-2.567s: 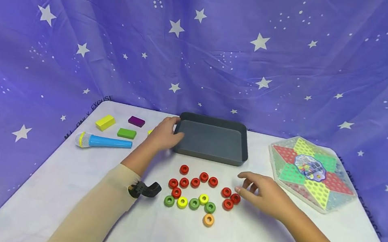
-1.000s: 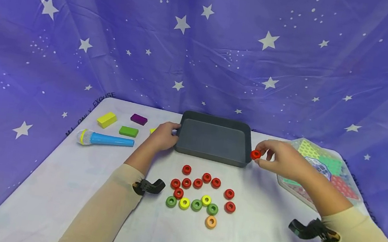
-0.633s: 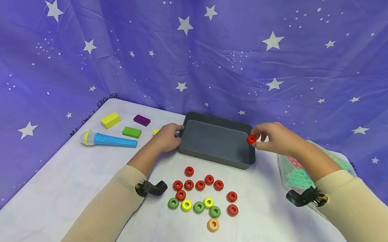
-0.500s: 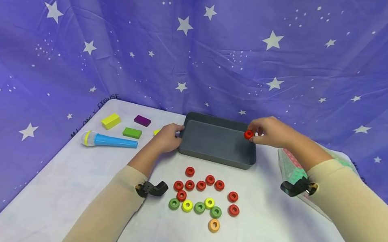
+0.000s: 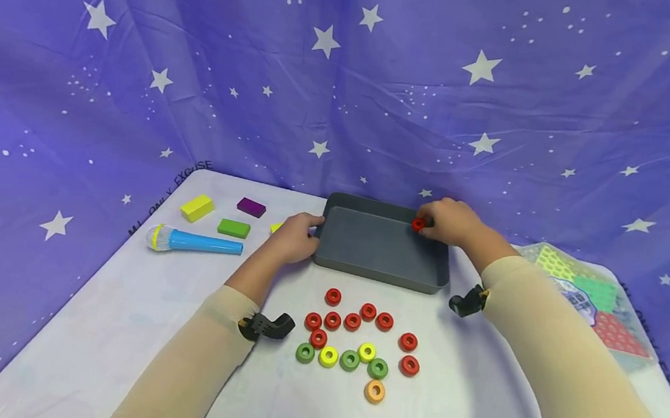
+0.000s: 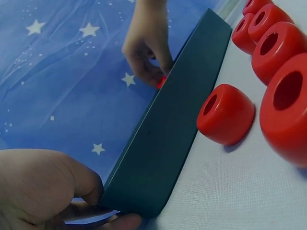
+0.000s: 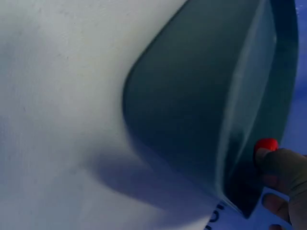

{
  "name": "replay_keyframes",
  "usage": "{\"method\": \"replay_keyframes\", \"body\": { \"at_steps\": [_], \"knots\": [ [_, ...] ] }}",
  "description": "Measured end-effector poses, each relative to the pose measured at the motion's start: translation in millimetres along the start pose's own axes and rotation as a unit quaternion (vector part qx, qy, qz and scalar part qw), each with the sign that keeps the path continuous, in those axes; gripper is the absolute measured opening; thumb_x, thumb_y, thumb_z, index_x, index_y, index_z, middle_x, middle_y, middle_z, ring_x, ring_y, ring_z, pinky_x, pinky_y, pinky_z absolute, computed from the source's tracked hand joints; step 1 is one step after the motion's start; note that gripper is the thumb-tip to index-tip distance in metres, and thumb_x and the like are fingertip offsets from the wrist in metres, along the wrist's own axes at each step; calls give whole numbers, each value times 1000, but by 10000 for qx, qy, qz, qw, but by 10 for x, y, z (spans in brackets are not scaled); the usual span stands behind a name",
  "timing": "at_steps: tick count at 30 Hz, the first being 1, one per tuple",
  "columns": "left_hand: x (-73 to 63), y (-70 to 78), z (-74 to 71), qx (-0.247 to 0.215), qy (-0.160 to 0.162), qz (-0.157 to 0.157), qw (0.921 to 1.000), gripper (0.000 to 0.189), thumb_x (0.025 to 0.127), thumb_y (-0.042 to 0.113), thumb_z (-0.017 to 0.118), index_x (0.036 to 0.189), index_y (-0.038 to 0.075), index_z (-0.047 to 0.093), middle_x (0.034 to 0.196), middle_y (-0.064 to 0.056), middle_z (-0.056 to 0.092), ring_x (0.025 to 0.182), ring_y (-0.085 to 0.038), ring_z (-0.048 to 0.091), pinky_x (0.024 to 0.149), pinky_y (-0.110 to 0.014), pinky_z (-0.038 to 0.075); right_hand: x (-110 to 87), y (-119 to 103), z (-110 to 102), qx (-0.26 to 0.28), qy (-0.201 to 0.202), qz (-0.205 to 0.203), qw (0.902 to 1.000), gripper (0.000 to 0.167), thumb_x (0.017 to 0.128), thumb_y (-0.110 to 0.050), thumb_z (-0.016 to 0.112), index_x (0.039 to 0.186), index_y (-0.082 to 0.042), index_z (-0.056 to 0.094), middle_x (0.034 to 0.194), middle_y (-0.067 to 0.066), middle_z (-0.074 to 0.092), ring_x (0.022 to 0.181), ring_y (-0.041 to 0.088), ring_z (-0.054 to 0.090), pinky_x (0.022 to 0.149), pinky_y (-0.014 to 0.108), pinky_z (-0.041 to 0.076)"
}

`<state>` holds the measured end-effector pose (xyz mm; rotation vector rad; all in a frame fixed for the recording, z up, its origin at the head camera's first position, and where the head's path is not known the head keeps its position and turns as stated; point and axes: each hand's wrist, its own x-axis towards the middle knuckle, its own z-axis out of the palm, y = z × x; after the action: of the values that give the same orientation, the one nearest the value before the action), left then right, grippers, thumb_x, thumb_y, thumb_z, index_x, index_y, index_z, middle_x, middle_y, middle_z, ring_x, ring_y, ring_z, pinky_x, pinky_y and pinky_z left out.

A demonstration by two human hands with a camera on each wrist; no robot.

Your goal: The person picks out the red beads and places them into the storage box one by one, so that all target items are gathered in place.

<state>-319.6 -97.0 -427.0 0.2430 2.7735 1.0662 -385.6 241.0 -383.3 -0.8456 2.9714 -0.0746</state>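
A dark grey rectangular tray point(image 5: 381, 247) stands at the back of the white table. My left hand point(image 5: 295, 238) grips its left side; in the left wrist view the thumb and fingers close round the tray's near corner. Over the back right corner, inside the rim, my right hand point(image 5: 449, 222) pinches a red ring-shaped bead point(image 5: 418, 225). The right wrist view shows that red bead point(image 7: 266, 144) between thumb and finger, against the tray's wall. Several more red beads point(image 5: 352, 321) lie in front of the tray, with green beads point(image 5: 350, 360), yellow beads point(image 5: 328, 356) and one orange bead point(image 5: 374, 391) nearer me.
Left of the tray are a blue toy microphone point(image 5: 197, 242), a yellow block point(image 5: 197, 208), a purple block point(image 5: 251, 207) and a green block point(image 5: 233, 228). A clear hexagonal game box point(image 5: 618, 324) lies at the right, partly behind my right sleeve. A purple starry cloth point(image 5: 389, 89) hangs behind.
My right hand took a red bead from the right-hand group, lifted it to the tray's right side, then moved left and back over the tray's far corner. The left hand stays on the tray.
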Motion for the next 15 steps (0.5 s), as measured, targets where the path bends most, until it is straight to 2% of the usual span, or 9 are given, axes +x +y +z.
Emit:
{"method": "replay_keyframes", "body": {
  "at_steps": [6,10,15],
  "knots": [
    [3,18,13,32,-9,-42,10000,59,92,10,57,150,7,49,154,-15,47,144,-32,42,118,-49,35,5,20,137,-449,109,155,9988,13,84,-27,77,92,-17,73,75,-2,61,84,31,55,71,49,43],
    [0,21,12,21,-7,-143,9999,59,93,11,57,151,9,49,155,-14,47,145,-32,41,118,-50,35,15,15,210,-456,91,279,9985,15,84,-27,78,94,-17,73,75,-1,61,87,33,52,73,47,39],
    [5,13,3,-10,-31,-202,9998,59,93,12,57,151,10,49,156,-14,46,145,-32,40,118,-50,34,-5,-16,217,-393,124,240,9989,17,84,-27,78,97,-16,74,76,-1,61,87,33,51,72,46,39]
  ]
}}
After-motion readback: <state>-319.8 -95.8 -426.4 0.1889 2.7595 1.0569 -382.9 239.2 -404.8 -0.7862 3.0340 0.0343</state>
